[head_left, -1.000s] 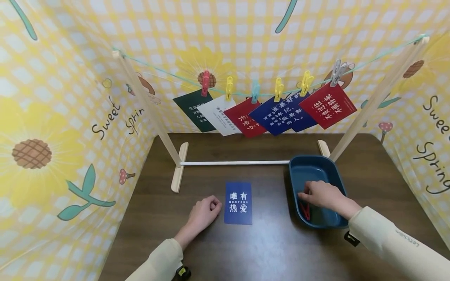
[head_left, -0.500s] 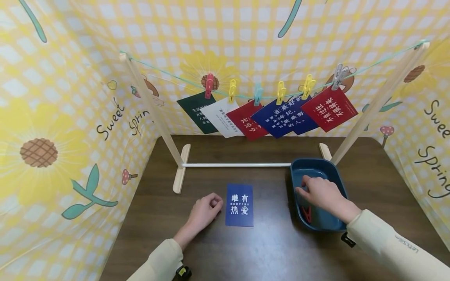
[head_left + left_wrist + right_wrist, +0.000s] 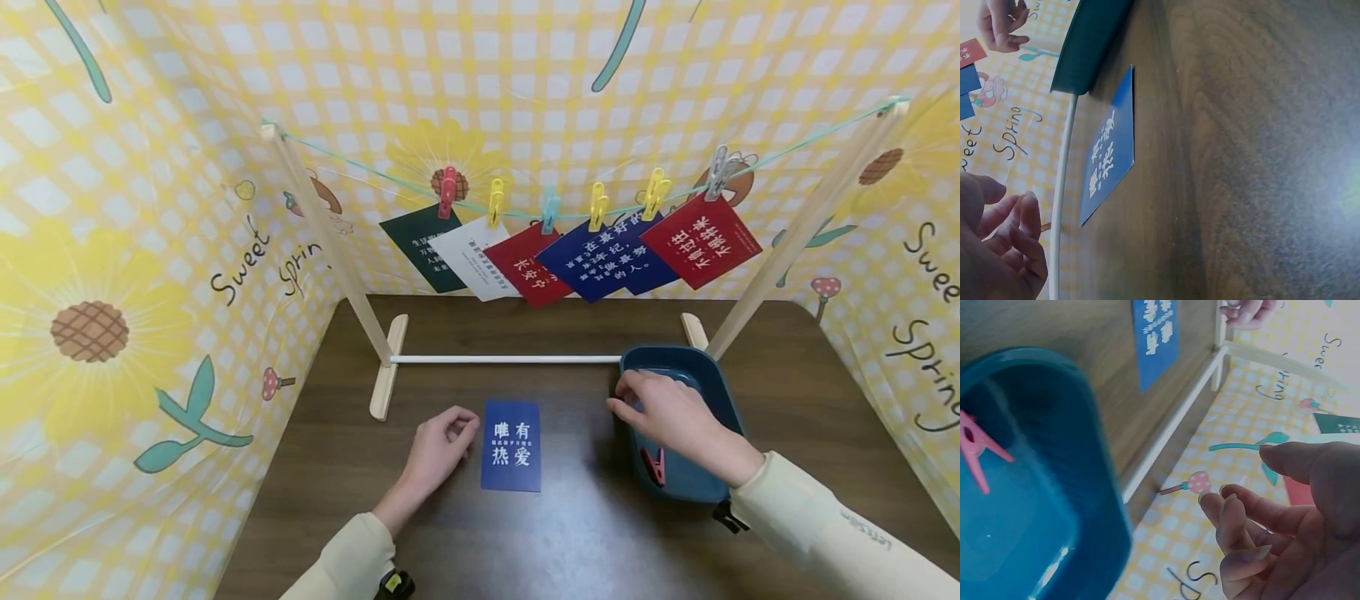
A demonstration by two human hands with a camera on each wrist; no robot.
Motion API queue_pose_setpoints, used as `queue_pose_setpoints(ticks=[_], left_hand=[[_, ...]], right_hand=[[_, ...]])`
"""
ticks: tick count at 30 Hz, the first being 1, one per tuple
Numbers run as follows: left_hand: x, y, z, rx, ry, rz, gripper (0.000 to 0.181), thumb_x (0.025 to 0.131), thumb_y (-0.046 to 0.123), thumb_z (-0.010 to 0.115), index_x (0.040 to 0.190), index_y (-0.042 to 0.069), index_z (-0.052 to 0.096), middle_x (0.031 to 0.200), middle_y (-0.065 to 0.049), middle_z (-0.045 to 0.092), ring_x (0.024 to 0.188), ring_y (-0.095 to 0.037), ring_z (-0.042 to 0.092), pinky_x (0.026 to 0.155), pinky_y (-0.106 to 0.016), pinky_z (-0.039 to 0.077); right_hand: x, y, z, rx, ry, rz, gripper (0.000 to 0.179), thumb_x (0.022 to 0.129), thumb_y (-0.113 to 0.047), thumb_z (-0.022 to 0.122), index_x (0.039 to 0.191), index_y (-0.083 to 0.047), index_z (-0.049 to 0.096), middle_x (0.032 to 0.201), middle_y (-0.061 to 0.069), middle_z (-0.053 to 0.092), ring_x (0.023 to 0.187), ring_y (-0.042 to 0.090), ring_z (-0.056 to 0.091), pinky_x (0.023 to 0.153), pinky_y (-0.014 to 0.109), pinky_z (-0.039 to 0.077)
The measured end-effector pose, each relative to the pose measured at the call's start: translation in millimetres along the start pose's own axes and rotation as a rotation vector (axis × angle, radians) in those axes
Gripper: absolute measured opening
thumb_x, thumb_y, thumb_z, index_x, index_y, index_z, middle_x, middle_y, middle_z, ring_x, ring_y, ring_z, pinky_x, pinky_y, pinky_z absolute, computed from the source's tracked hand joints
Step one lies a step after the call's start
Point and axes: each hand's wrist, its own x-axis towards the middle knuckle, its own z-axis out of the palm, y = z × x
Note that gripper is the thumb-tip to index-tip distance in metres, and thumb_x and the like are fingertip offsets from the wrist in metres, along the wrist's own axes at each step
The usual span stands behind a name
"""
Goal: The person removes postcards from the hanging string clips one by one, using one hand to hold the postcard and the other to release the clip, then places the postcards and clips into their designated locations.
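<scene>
A blue card [image 3: 511, 446] with white characters lies flat on the table. Just left of it my left hand [image 3: 435, 454] hovers or rests with loosely curled fingers, holding nothing. My right hand [image 3: 675, 421] is over the left rim of the dark blue tray [image 3: 723, 400]. In the right wrist view its thumb [image 3: 1294, 461] stands apart from the fingers, with nothing between. On the tray's floor lies a pinkish-red clothespin [image 3: 982, 447], clear of the right hand. Part of the tray's inside is hidden by that hand in the head view.
A teal string [image 3: 360, 169] spans two wooden posts [image 3: 330, 250] behind. Several cards hang from it by clothespins, including a green card [image 3: 423, 250], a white card [image 3: 477, 258] and a red card [image 3: 702, 242]. A white rod [image 3: 502, 359] joins the stand's feet.
My right hand has risen and shifted left from inside the tray to over its left rim, showing more of the clothespin. The left hand hardly moves. The head view tilts slightly upward.
</scene>
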Motion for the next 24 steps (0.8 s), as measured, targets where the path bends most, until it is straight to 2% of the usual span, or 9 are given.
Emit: queue_pose_setpoints(ticks=[4, 12, 16, 20, 24], left_hand=[[0.9, 1.1, -1.5, -0.025, 0.014, 0.015, 0.01, 0.1, 0.01, 0.07, 0.103, 0.002, 0.075, 0.085, -0.018, 0.073, 0.059, -0.035, 0.068, 0.052, -0.023, 0.049], [1.3, 7.7, -4.9, -0.072, 0.021, 0.02, 0.015, 0.1, 0.01, 0.069, 0.107, -0.003, 0.073, 0.09, -0.021, 0.074, 0.063, -0.041, 0.068, 0.054, -0.022, 0.05], [3.1, 12.1, -5.3, -0.104, 0.027, 0.004, 0.015, 0.1, 0.01, 0.07, 0.108, -0.002, 0.073, 0.092, -0.023, 0.074, 0.065, -0.044, 0.068, 0.054, -0.021, 0.05], [5.9, 17.4, -7.1, -0.159, 0.064, -0.012, 0.013, 0.099, 0.008, 0.07, 0.11, 0.001, 0.073, 0.094, -0.024, 0.073, 0.065, -0.046, 0.066, 0.052, -0.022, 0.049], [9.6, 22.2, -9.5, -0.214, 0.104, -0.014, 0.015, 0.099, 0.009, 0.07, 0.114, 0.003, 0.071, 0.095, -0.024, 0.074, 0.063, -0.041, 0.066, 0.05, -0.022, 0.047]], right_hand=[[1.6, -6, -3, 0.0, 0.02, -0.024, 0.021, 0.096, -0.027, 0.076, 0.103, -0.008, 0.072, 0.095, 0.007, 0.074, 0.071, 0.011, 0.062, 0.058, 0.026, 0.053], [3.3, -17, -7, -0.01, 0.051, -0.055, 0.021, 0.095, -0.027, 0.077, 0.104, -0.009, 0.072, 0.091, 0.004, 0.072, 0.069, 0.01, 0.06, 0.058, 0.026, 0.053], [3.6, -22, -13, -0.005, 0.069, -0.07, 0.021, 0.095, -0.027, 0.077, 0.104, -0.008, 0.072, 0.092, 0.004, 0.073, 0.07, 0.011, 0.063, 0.059, 0.027, 0.055], [5.1, -28, -20, 0.009, 0.071, -0.088, 0.02, 0.095, -0.026, 0.078, 0.106, -0.01, 0.071, 0.092, 0.003, 0.073, 0.069, 0.009, 0.061, 0.056, 0.024, 0.052], [6.6, -35, -25, 0.02, 0.077, -0.097, 0.02, 0.095, -0.026, 0.078, 0.105, -0.011, 0.071, 0.088, 0.0, 0.071, 0.065, 0.007, 0.057, 0.054, 0.022, 0.049]])
